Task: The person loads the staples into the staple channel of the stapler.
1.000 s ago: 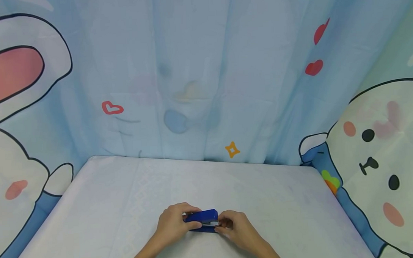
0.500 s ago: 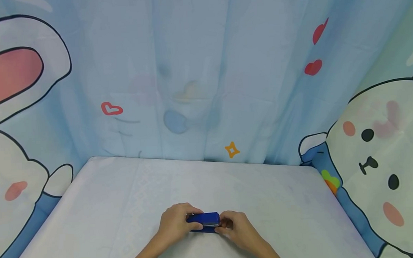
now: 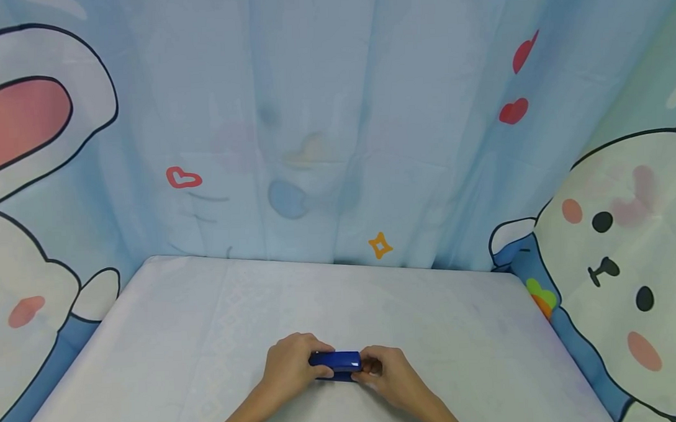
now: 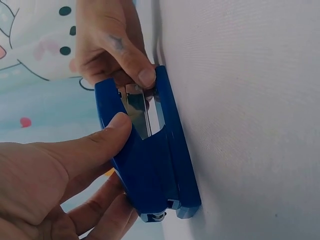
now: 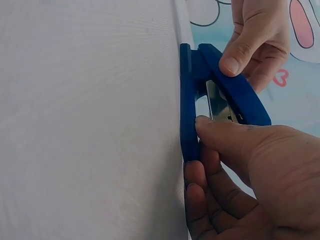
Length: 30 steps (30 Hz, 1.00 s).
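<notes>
A blue stapler (image 3: 336,362) rests with its base on the white table, near the front middle. My left hand (image 3: 295,363) grips its upper arm from the rear half, thumb on the near side and fingers on the far side. In the left wrist view, the upper arm (image 4: 142,172) stands apart from the base (image 4: 176,135) at the front, and the metal magazine (image 4: 136,107) shows between them. My right hand (image 3: 385,374) holds the stapler's front end, its thumb (image 5: 212,127) at the magazine's tip and its curled fingers at the end of the base.
The white-covered table (image 3: 208,327) extends around both hands. Behind it hangs a light blue curtain (image 3: 312,112) with printed hearts and cartoon animals. A small dark thing pokes in at the bottom edge of the head view.
The stapler's upper arm has come down toward its base, covering the magazine in the head view. My left hand has shifted slightly right with it. My right hand has stayed nearly still.
</notes>
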Motion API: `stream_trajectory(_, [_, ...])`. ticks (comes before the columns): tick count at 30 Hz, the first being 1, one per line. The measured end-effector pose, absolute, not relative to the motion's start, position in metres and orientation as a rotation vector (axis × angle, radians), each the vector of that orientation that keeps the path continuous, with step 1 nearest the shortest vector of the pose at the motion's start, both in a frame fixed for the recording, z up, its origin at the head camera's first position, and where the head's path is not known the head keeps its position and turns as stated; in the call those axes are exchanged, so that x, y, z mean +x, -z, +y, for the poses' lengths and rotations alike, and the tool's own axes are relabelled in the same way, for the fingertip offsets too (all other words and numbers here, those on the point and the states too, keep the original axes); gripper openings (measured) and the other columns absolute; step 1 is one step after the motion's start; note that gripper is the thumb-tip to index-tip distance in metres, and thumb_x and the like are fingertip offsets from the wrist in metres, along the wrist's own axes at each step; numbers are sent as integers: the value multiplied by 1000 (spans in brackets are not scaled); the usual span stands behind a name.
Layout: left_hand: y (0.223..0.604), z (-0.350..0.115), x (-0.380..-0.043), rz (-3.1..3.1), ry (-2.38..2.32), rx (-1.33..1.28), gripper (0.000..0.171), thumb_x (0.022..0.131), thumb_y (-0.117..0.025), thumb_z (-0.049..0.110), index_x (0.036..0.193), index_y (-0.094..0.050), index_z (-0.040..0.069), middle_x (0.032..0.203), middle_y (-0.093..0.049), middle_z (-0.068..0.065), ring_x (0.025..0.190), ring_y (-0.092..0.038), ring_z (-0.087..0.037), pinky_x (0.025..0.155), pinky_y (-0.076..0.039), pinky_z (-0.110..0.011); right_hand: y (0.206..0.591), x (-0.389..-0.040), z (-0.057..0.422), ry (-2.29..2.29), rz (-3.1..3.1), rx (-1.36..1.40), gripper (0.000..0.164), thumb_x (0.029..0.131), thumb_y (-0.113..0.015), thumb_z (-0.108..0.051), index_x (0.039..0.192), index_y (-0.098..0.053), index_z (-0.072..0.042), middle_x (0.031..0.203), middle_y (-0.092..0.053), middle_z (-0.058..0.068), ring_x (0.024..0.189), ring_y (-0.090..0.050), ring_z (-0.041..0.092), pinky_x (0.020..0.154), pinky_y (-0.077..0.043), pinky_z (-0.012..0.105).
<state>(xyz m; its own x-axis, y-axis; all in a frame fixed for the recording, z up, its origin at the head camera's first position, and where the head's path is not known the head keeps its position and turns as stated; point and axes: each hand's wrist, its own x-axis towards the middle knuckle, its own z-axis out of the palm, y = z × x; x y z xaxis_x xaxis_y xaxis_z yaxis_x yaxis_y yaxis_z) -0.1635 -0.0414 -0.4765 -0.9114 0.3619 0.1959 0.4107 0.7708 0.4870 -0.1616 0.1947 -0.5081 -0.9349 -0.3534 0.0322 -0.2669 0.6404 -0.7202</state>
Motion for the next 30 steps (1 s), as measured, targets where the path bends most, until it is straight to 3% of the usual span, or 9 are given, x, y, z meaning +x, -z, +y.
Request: stream_trajectory(30, [468, -38, -164, -2893, 741, -683, 34, 76, -94, 34, 108, -85, 26, 100, -81, 6, 88, -71, -15, 65, -51, -28, 510, -162, 196, 1220, 2740, -524, 17, 86, -86, -8, 101, -79, -6, 87, -75, -1, 75, -61, -2, 69, -57, 18])
